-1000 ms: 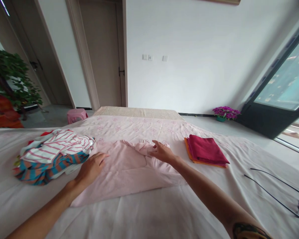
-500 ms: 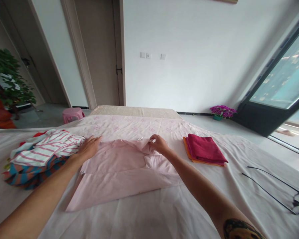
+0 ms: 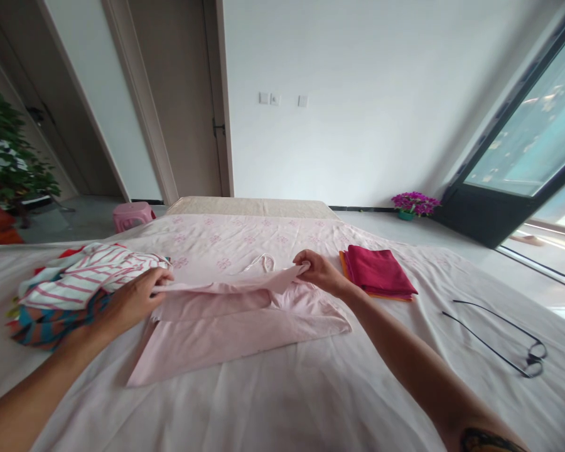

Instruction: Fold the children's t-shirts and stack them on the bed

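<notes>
A pale pink garment (image 3: 235, 326) lies spread on the bed in front of me. My left hand (image 3: 132, 300) pinches its far left corner, and my right hand (image 3: 319, 271) pinches its far right corner. Between the two hands the top edge is lifted off the bed and stretched taut, while the lower part stays flat on the sheet. A thin white cord loop (image 3: 258, 260) shows just beyond the raised edge.
A heap of striped clothes (image 3: 70, 285) sits at the left beside my left hand. Folded red and orange cloths (image 3: 379, 273) lie to the right. A black wire hanger (image 3: 499, 336) rests at the far right. The bed sheet (image 3: 282, 408) is pinkish white.
Both hands went from resting flat on the garment to gripping its far corners. The top edge has been raised off the bed and drawn towards me.
</notes>
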Motion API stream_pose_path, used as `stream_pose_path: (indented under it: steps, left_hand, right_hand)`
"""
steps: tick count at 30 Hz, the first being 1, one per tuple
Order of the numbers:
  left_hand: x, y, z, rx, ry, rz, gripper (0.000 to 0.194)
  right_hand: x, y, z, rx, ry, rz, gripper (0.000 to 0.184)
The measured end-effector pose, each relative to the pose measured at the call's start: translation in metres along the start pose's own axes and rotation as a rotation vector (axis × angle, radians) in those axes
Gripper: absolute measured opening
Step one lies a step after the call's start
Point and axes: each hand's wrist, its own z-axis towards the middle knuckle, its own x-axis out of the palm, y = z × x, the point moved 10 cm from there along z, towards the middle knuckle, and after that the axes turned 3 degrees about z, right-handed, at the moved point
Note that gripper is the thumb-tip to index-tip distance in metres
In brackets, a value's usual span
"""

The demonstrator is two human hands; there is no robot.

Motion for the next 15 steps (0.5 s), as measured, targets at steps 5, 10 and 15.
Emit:
stream_pose_path:
  steps: [5,10,15]
  left_hand:
    - [0.024,-0.017,-0.055,0.071,0.174,-0.128,0.026]
    - [0.014,-0.016,-0.068,0.021,0.099,-0.212,0.018]
    - [0.019,-0.026,-0.079,0.049,0.157,-0.163,0.022]
  right_hand:
    - [0.025,-0.017,-0.042,0.055,0.251,-0.276,0.018]
    - [0.003,-0.012,-0.055,0.082,0.156,-0.050,0.023]
    - [-0.004,-0.020,-0.070,0.189,0.216,0.051,0.035]
